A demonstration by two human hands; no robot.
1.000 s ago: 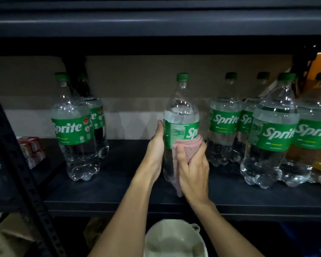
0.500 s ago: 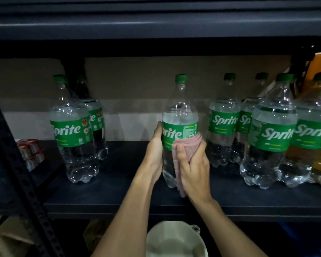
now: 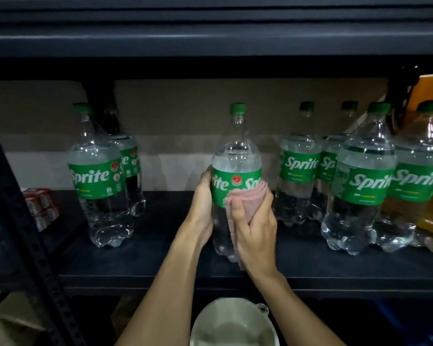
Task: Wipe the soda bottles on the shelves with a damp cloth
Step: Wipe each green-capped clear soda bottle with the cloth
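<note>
A clear Sprite bottle (image 3: 236, 156) with a green cap and label stands upright in the middle of the dark shelf (image 3: 160, 260). My left hand (image 3: 202, 208) grips its left side at label height. My right hand (image 3: 256, 228) holds a folded pink cloth (image 3: 246, 198) and presses it against the bottle's right front, over the lower edge of the label. The cloth's tail hangs down under my palm. Two more Sprite bottles (image 3: 98, 176) stand at the left, one behind the other.
Several Sprite bottles (image 3: 365, 181) crowd the shelf's right side, beside one with orange drink (image 3: 430, 216). Small red-and-white boxes (image 3: 39, 206) sit far left. A dark perforated upright (image 3: 33, 245) slants at the left. Below the shelf, a white basin (image 3: 233, 325) sits between my arms.
The middle bottle has turned under my hands: its label showed "Sp" a second ago, then "prite", now "rite Sp". The cloth stays pressed against it.
</note>
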